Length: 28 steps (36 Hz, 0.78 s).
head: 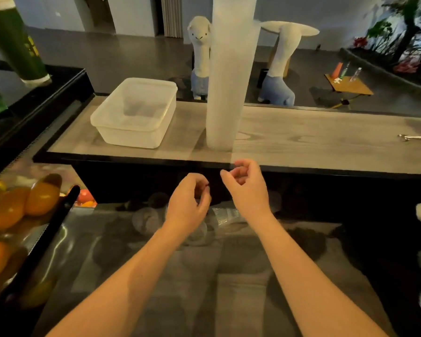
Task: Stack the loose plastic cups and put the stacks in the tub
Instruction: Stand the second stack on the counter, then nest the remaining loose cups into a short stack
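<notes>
A tall stack of frosted plastic cups (229,74) stands upright on the grey wooden counter (314,139), just right of a clear plastic tub (134,113) that holds nothing. My left hand (188,200) and my right hand (247,188) hover below the counter's front edge, near each other, fingers loosely curled with nothing in them. Both hands are a short way in front of the stack and do not touch it. Beneath the hands, on a lower glass surface, lies a crumpled clear cup (225,215), blurred.
A green and white cylinder (15,40) leans at the far left. Oranges (17,205) fill a display at the lower left. A metal tool (416,137) lies at the counter's right end. Plush alpacas (201,52) and a small wooden table (350,86) stand beyond the counter.
</notes>
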Available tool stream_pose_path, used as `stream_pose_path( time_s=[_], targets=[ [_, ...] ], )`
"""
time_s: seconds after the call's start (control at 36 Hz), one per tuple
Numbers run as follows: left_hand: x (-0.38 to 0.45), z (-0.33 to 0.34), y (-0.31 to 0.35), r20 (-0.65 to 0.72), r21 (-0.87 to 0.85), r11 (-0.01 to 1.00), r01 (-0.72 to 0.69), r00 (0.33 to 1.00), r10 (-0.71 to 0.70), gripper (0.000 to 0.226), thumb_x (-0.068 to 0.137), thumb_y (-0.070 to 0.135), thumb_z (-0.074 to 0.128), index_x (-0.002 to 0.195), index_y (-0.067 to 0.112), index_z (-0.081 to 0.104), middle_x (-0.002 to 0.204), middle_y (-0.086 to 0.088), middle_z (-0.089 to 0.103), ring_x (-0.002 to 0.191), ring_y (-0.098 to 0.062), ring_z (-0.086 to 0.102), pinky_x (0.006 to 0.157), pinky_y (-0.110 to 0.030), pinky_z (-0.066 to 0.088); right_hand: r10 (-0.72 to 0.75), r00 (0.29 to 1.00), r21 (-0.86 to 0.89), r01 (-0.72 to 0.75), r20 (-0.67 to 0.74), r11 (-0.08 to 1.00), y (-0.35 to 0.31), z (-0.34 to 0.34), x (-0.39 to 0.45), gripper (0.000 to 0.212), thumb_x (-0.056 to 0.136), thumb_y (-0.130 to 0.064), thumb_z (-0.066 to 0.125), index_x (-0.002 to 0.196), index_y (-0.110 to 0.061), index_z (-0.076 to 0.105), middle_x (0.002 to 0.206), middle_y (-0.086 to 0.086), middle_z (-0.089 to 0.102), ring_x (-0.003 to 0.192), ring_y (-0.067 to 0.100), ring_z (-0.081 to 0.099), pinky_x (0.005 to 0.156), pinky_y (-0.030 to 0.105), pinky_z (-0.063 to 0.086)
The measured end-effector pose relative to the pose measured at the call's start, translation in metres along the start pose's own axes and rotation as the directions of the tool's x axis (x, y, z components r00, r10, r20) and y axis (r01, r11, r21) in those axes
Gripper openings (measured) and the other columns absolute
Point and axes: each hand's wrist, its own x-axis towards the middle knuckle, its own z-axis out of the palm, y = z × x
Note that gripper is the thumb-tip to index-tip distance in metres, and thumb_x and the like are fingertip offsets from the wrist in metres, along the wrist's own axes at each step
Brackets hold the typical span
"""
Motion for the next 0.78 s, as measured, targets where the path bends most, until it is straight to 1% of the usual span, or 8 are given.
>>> stream_pose_path(
  time_s=[0.11,0.14,0.25,0.39,0.53,0.67,0.72,0.78],
  targets=[
    [-0.026,0.022,-0.062,0.054,0.079,0.973,0.217,0.974,-0.222,0.022,0.091,0.019,0.061,0.111,0.025,0.058,0.115,-0.001,0.053,0.104,-0.017,0.052,0.086,-0.032,0.049,0.088,0.994,-0.003,-0.088,0.071,0.996,0.038,0.019,-0.025,0.034,0.092,-0.028,0.076,0.118,-0.026,0.054,0.099,0.000,0.065,0.077,0.006,0.060,0.072,0.022,0.052],
    [-0.033,0.026,-0.078,0.114,0.238,0.949,0.207,0.964,-0.239,0.035,0.090,0.026,0.063,0.124,0.027,0.055,0.126,-0.002,0.047,0.116,-0.020,0.045,0.093,-0.034,0.046,0.120,0.989,0.005,-0.121,0.087,0.993,0.047,0.023,-0.030,0.035,0.092,-0.028,0.076,0.119,-0.026,0.054,0.100,0.001,0.064,0.076,0.008,0.060,0.072,0.023,0.051],
    [-0.059,0.041,-0.131,0.321,0.641,0.765,0.063,0.883,-0.342,0.078,0.085,0.050,0.064,0.150,0.042,0.021,0.153,-0.003,0.015,0.138,-0.028,0.014,0.113,-0.043,0.025,0.243,0.959,-0.005,-0.245,0.146,0.969,0.077,0.038,-0.046,0.038,0.092,-0.030,0.076,0.122,-0.023,0.052,0.100,-0.004,0.062,0.078,0.012,0.060,0.074,0.027,0.051],
    [-0.072,0.052,-0.131,0.477,0.811,0.552,-0.193,0.765,-0.433,0.076,0.090,0.059,0.046,0.154,0.031,0.017,0.160,-0.013,0.005,0.144,-0.037,0.011,0.120,-0.052,0.003,0.421,0.889,-0.051,-0.419,0.178,0.907,0.100,0.049,-0.062,0.046,0.093,-0.043,0.073,0.130,-0.031,0.048,0.119,-0.008,0.059,0.098,0.011,0.061,0.083,0.027,0.049],
    [-0.069,0.042,-0.126,0.474,0.711,0.686,-0.156,0.826,-0.304,0.042,0.089,0.044,0.049,0.131,0.041,0.053,0.146,0.002,0.033,0.130,-0.028,0.026,0.116,-0.049,0.017,0.513,0.831,-0.147,-0.492,0.214,0.858,0.107,0.055,-0.070,0.066,0.098,-0.033,0.068,0.154,-0.023,0.036,0.145,0.003,0.052,0.122,0.018,0.052,0.095,0.027,0.041],
    [-0.075,0.032,-0.111,0.497,0.475,0.862,-0.176,0.862,-0.097,0.029,0.085,0.027,0.063,0.114,0.031,0.063,0.142,0.006,0.038,0.133,-0.025,0.030,0.113,-0.039,0.023,0.548,0.810,-0.111,-0.537,0.206,0.836,0.116,0.065,-0.068,0.105,0.082,-0.033,0.086,0.163,-0.029,0.020,0.163,0.003,0.036,0.148,0.025,0.037,0.117,0.038,0.037],
    [-0.082,0.025,-0.115,0.474,0.246,0.966,-0.075,0.879,-0.053,0.039,0.083,0.022,0.067,0.121,0.025,0.058,0.137,0.006,0.043,0.130,-0.019,0.040,0.108,-0.031,0.031,0.575,0.784,-0.040,-0.583,0.234,0.811,0.122,0.068,-0.069,0.100,0.078,-0.029,0.089,0.159,-0.032,0.030,0.157,0.002,0.046,0.141,0.024,0.047,0.115,0.043,0.043],
    [-0.089,0.015,-0.124,0.404,0.129,0.987,0.095,0.904,-0.139,0.058,0.082,0.030,0.072,0.134,0.026,0.046,0.133,0.008,0.043,0.126,-0.011,0.040,0.104,-0.025,0.033,0.604,0.762,0.001,-0.622,0.232,0.783,0.128,0.072,-0.071,0.080,0.077,-0.025,0.090,0.145,-0.030,0.047,0.146,0.002,0.057,0.130,0.022,0.056,0.108,0.046,0.050]
  ],
)
